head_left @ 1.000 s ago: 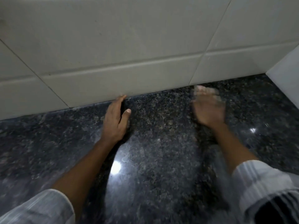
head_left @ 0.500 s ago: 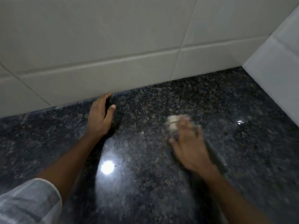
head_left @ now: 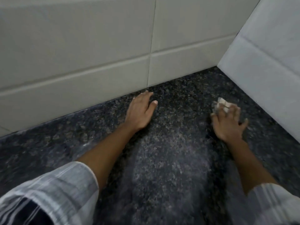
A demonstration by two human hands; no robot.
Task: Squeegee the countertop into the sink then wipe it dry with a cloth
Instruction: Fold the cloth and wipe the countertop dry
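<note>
The countertop (head_left: 170, 159) is dark speckled granite that meets tiled walls at the back and on the right. My left hand (head_left: 139, 112) lies flat on it, palm down, fingers pointing at the back wall. My right hand (head_left: 228, 124) presses a small pale cloth (head_left: 221, 104) onto the granite near the right wall; the cloth is bunched under my fingers and only its front edge shows. Neither a squeegee nor a sink is in view.
A cream tiled back wall (head_left: 97, 54) rises from the counter's far edge. A white tiled side wall (head_left: 267, 70) closes the right side and forms a corner with it. My striped sleeves show at the bottom corners.
My right hand with the cloth has swept from the middle of the counter to the right, toward the side wall. The view has shifted right. My left hand stays flat on the granite.
</note>
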